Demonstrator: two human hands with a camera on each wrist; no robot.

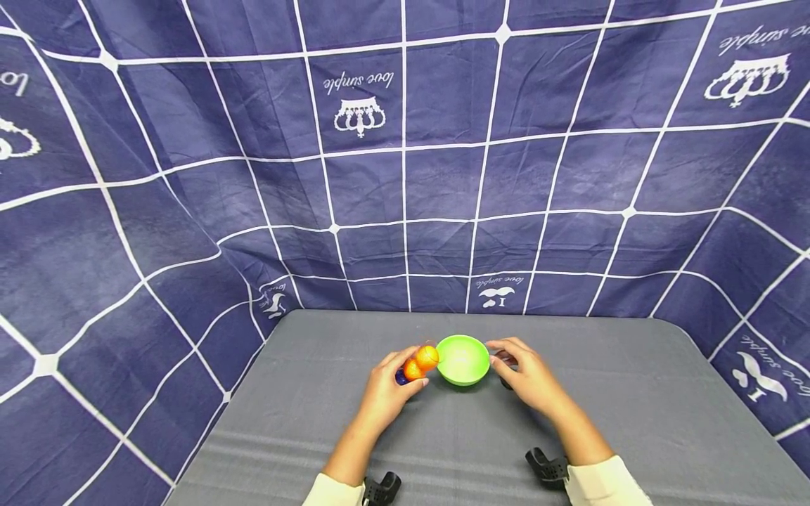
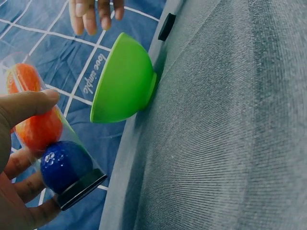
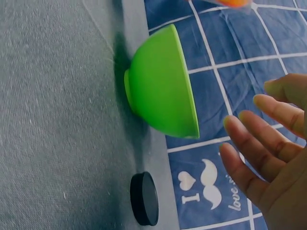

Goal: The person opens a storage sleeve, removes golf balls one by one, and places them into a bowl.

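My left hand point(image 1: 386, 393) grips a clear tube point(image 2: 76, 132) with fingers and thumb around its side. Inside are two orange balls point(image 2: 42, 128) and a blue ball point(image 2: 67, 165), the blue one against the black end cap point(image 2: 82, 189). Held above the table, the tube tilts with its orange end toward a green bowl point(image 1: 463, 362). The bowl stands upright on its foot between both hands. On its other side my right hand point(image 1: 531, 379) hovers near the rim, fingers spread and loosely bent, with nothing in them.
A round black lid point(image 3: 145, 199) lies on the grey table point(image 1: 455, 436) below my right hand. A blue cloth with white lines point(image 1: 443, 183) hangs behind and at both sides of the table. Black wrist mounts point(image 1: 547, 467) sit at the sleeves.
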